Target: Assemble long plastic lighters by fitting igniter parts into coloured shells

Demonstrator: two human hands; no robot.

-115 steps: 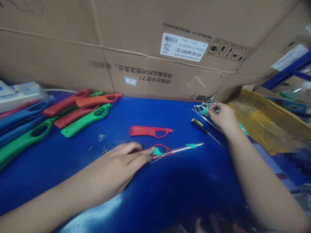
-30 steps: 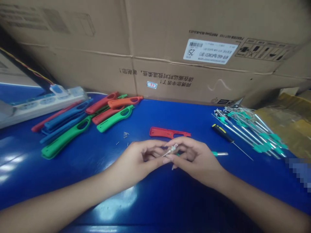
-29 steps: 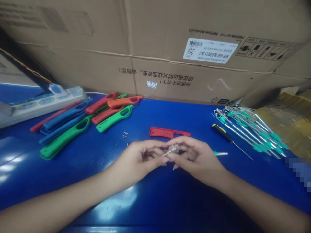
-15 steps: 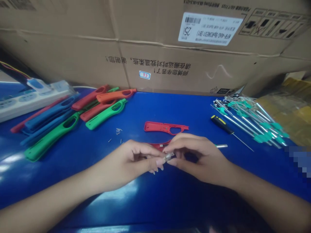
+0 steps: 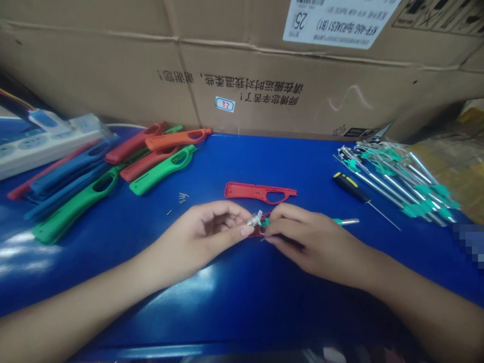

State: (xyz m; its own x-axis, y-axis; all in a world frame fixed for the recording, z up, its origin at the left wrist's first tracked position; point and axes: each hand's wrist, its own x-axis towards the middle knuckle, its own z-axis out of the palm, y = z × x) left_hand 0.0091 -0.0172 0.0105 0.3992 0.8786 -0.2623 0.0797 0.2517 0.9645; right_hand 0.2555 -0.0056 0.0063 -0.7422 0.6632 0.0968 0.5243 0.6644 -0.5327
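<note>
My left hand (image 5: 207, 229) is closed, pinching a small clear-and-silver lighter part (image 5: 254, 220) with a white bit on top between thumb and fingers. Close by on the right, my right hand (image 5: 313, 237) has its thumb and fingertips together around something too small to make out. Beneath the fingertips lies a red lighter shell half (image 5: 257, 231), mostly covered by the hands. A metal lighter tube (image 5: 350, 221) with a green base sticks out beyond my right hand. Just behind the hands, a second red shell half (image 5: 242, 191) rests with its inside up.
Several small screws (image 5: 183, 197) lie left of the red shell. Coloured lighter shells (image 5: 162, 169) are piled at the left by a white power strip (image 5: 49, 143). To the right are a screwdriver (image 5: 351, 187) and a heap of metal tubes (image 5: 401, 184). A cardboard box (image 5: 128, 75) stands behind.
My hands have drawn slightly apart, leaving the small clear-and-silver part in my left fingers. More of the red shell half beneath now shows. The camera view has shifted a little.
</note>
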